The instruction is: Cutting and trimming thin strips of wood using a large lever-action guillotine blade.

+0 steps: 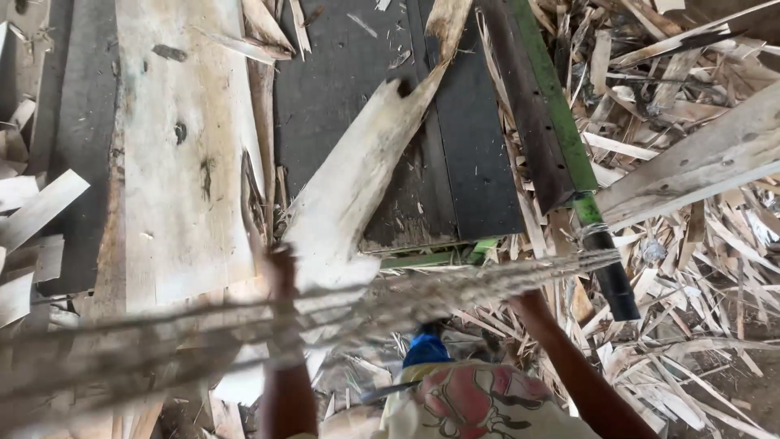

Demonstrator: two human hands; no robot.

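A long, ragged strip of pale wood veneer (357, 171) slants up from the left hand (280, 264), which grips its lower end, across a dark machine bed (479, 171). The right hand (528, 305) sits behind blurred rope strands (455, 284); its grip cannot be made out. A wide veneer sheet (179, 162) lies just left. A green bar (561, 122) and heaped offcuts (691, 268) crowd the right.

Head view, steeply downward, close

Pale torn veneer strip (357, 175), slanted
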